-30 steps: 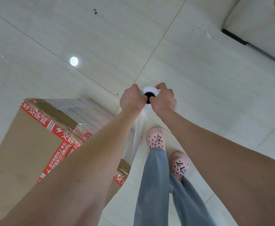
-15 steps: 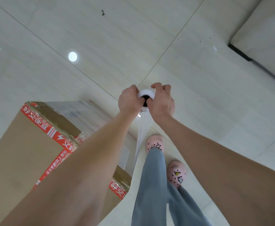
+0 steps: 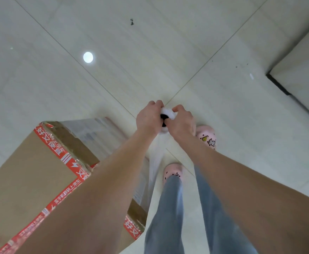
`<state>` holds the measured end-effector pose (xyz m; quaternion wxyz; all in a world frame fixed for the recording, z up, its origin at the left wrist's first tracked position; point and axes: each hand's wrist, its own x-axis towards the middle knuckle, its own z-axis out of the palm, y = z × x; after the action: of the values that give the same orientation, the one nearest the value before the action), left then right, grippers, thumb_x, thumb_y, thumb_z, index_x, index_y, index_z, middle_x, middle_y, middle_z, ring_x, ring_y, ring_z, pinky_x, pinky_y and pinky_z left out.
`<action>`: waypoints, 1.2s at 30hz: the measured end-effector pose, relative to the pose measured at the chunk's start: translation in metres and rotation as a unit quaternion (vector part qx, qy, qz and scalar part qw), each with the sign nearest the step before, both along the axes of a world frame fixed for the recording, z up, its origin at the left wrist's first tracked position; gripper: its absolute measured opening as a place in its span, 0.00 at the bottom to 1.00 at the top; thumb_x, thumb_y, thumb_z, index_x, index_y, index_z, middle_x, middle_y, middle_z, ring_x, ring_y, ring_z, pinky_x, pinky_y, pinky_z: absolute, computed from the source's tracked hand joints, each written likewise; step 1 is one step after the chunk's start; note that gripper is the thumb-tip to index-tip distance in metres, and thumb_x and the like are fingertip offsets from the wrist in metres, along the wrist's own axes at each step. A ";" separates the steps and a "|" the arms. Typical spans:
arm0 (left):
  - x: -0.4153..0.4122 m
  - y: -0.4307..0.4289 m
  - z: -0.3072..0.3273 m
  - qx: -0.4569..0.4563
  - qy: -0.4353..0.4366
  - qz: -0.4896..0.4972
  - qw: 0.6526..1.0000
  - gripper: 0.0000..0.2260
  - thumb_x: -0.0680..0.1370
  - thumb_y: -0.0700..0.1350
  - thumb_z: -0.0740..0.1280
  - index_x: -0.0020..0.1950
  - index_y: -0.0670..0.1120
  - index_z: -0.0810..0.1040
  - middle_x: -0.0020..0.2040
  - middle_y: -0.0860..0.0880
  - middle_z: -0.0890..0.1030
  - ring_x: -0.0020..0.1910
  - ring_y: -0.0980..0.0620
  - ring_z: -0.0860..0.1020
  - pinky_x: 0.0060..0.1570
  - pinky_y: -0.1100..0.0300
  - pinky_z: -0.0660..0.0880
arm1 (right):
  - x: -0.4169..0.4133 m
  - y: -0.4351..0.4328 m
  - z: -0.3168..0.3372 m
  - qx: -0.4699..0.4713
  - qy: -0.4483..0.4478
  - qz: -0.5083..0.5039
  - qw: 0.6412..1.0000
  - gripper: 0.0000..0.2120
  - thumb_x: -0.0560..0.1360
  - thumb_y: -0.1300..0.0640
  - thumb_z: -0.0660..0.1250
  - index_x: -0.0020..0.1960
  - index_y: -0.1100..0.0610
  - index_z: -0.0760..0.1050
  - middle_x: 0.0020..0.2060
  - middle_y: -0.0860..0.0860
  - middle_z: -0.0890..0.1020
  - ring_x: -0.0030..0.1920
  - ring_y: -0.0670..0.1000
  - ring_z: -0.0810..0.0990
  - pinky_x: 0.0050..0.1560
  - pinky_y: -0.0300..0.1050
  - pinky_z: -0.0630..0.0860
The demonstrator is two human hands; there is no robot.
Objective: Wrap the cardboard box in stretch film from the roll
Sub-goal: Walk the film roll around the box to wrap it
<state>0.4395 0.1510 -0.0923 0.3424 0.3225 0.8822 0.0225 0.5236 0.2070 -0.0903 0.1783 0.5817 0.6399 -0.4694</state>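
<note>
A tall brown cardboard box (image 3: 27,180) sealed with red printed tape stands on the floor at the lower left; its far and right sides are covered in clear film. Both hands hold the white stretch film roll (image 3: 166,114) upright in front of me, seen end-on with its dark core hole. My left hand (image 3: 148,119) grips the roll's left side and my right hand (image 3: 182,121) grips its right side. A band of clear film (image 3: 154,165) stretches from the roll down to the box's right side.
Pale tiled floor (image 3: 186,52) spreads all around. My legs in blue jeans and pink clogs (image 3: 206,137) stand just right of the box. A wall base with a dark edge (image 3: 278,83) runs along the upper right. A bright light reflection (image 3: 88,57) shows on the floor.
I have stepped forward along the box's right side; one foot has moved ahead under my right hand. Both hands keep their grip on the roll and more film trails to the box.
</note>
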 end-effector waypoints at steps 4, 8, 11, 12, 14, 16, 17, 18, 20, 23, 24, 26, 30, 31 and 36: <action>-0.012 0.010 -0.002 -0.008 0.005 0.004 1.000 0.09 0.72 0.41 0.62 0.51 0.44 0.75 0.46 0.46 0.76 0.43 0.45 0.75 0.36 0.56 0.65 | -0.009 0.014 0.000 0.005 -0.011 0.052 0.999 0.17 0.72 0.56 0.65 0.60 0.49 0.70 0.53 0.53 0.76 0.42 0.54 0.76 0.33 0.42 0.66; -0.018 0.014 -0.003 -0.034 -0.002 0.084 0.996 0.08 0.73 0.42 0.62 0.51 0.44 0.74 0.45 0.46 0.78 0.41 0.45 0.75 0.35 0.56 0.67 | -0.023 0.027 0.000 0.040 -0.016 0.134 0.990 0.17 0.72 0.56 0.65 0.61 0.48 0.72 0.54 0.53 0.76 0.44 0.54 0.76 0.39 0.44 0.67; -0.024 0.014 0.000 -0.042 -0.002 0.141 0.989 0.09 0.72 0.45 0.63 0.51 0.44 0.74 0.46 0.46 0.78 0.44 0.43 0.77 0.37 0.57 0.69 | -0.036 0.033 0.001 0.057 -0.005 0.179 0.982 0.18 0.73 0.55 0.64 0.61 0.47 0.72 0.56 0.51 0.75 0.50 0.54 0.79 0.43 0.45 0.70; -0.027 0.013 0.002 -0.046 0.003 0.158 0.986 0.09 0.72 0.46 0.64 0.50 0.44 0.74 0.45 0.46 0.78 0.43 0.44 0.77 0.37 0.57 0.68 | -0.041 0.035 0.002 0.056 0.003 0.183 0.982 0.18 0.73 0.56 0.64 0.62 0.47 0.71 0.56 0.51 0.74 0.50 0.54 0.78 0.43 0.44 0.69; -0.032 0.010 0.004 -0.058 0.014 0.199 0.978 0.09 0.72 0.47 0.64 0.48 0.44 0.72 0.42 0.47 0.77 0.40 0.45 0.75 0.36 0.57 0.67 | -0.052 0.035 0.004 0.049 0.023 0.180 0.982 0.19 0.72 0.58 0.64 0.62 0.47 0.70 0.57 0.51 0.72 0.50 0.54 0.77 0.42 0.44 0.67; -0.039 0.003 0.006 -0.064 0.012 0.262 0.963 0.10 0.73 0.49 0.64 0.47 0.44 0.71 0.42 0.48 0.76 0.39 0.46 0.73 0.36 0.57 0.66 | -0.063 0.033 0.005 0.034 0.029 0.162 0.986 0.19 0.72 0.58 0.64 0.62 0.49 0.69 0.57 0.51 0.72 0.48 0.56 0.77 0.41 0.44 0.67; -0.043 -0.001 0.006 -0.063 0.006 0.288 0.955 0.11 0.73 0.50 0.64 0.49 0.43 0.71 0.43 0.47 0.76 0.40 0.47 0.73 0.37 0.57 0.66 | -0.068 0.032 0.005 0.020 0.025 0.148 0.988 0.18 0.72 0.57 0.64 0.62 0.50 0.68 0.56 0.52 0.72 0.48 0.56 0.77 0.41 0.45 0.67; -0.048 -0.004 0.006 -0.064 -0.002 0.300 0.952 0.12 0.74 0.50 0.64 0.50 0.42 0.72 0.44 0.47 0.76 0.40 0.47 0.72 0.37 0.57 0.66 | -0.071 0.031 0.004 0.003 0.022 0.135 0.991 0.18 0.73 0.55 0.65 0.61 0.52 0.67 0.55 0.53 0.73 0.48 0.56 0.76 0.41 0.45 0.67; -0.057 -0.004 0.007 -0.079 -0.021 0.281 0.956 0.13 0.74 0.50 0.65 0.51 0.42 0.72 0.44 0.47 0.75 0.41 0.47 0.72 0.37 0.57 0.65 | -0.075 0.030 0.002 -0.019 0.025 0.121 0.992 0.17 0.73 0.54 0.64 0.60 0.53 0.66 0.54 0.54 0.76 0.46 0.55 0.75 0.41 0.44 0.66; -0.062 0.004 0.008 -0.078 -0.019 0.211 0.974 0.14 0.74 0.47 0.67 0.55 0.42 0.70 0.46 0.46 0.75 0.43 0.46 0.74 0.38 0.56 0.66 | -0.078 0.031 0.001 -0.019 0.033 0.117 0.992 0.15 0.73 0.55 0.65 0.59 0.53 0.67 0.52 0.53 0.77 0.44 0.54 0.74 0.40 0.44 0.67; -0.063 0.008 0.008 -0.071 -0.005 0.177 0.982 0.14 0.74 0.46 0.66 0.56 0.42 0.70 0.48 0.46 0.75 0.45 0.45 0.75 0.38 0.55 0.66 | -0.078 0.031 0.000 -0.021 0.033 0.117 0.992 0.14 0.73 0.55 0.65 0.57 0.52 0.67 0.51 0.53 0.77 0.44 0.54 0.76 0.40 0.44 0.68; -0.065 0.014 0.006 -0.059 0.033 0.112 0.991 0.12 0.74 0.43 0.64 0.57 0.44 0.72 0.50 0.46 0.75 0.47 0.44 0.77 0.37 0.56 0.65 | -0.080 0.032 -0.001 -0.022 0.034 0.123 0.992 0.12 0.72 0.56 0.65 0.54 0.52 0.67 0.49 0.53 0.78 0.43 0.55 0.77 0.39 0.45 0.70; -0.077 0.024 0.005 -0.053 0.051 0.083 0.994 0.11 0.73 0.40 0.62 0.54 0.44 0.74 0.49 0.45 0.76 0.46 0.42 0.77 0.37 0.55 0.66 | -0.088 0.038 -0.001 -0.002 0.033 0.160 0.987 0.12 0.71 0.55 0.65 0.54 0.51 0.68 0.48 0.53 0.77 0.42 0.55 0.76 0.38 0.45 0.68; -0.080 0.024 0.004 -0.052 0.048 0.096 0.993 0.10 0.73 0.40 0.62 0.53 0.44 0.74 0.48 0.45 0.76 0.46 0.42 0.76 0.37 0.54 0.66 | -0.093 0.040 0.000 0.006 0.035 0.177 0.984 0.13 0.72 0.55 0.65 0.55 0.51 0.69 0.49 0.53 0.77 0.43 0.55 0.76 0.39 0.45 0.67; -0.095 0.012 -0.002 -0.023 0.037 0.304 0.952 0.06 0.72 0.42 0.63 0.48 0.44 0.72 0.42 0.47 0.76 0.40 0.45 0.74 0.35 0.56 0.67 | -0.124 0.044 0.004 0.037 0.079 0.245 0.965 0.16 0.74 0.58 0.63 0.61 0.50 0.71 0.56 0.52 0.73 0.43 0.55 0.76 0.41 0.44 0.67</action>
<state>0.3446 0.1627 -0.0947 0.2936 0.0318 0.9508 0.0930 0.3998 0.2514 -0.0859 0.2155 0.3738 0.7919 -0.4321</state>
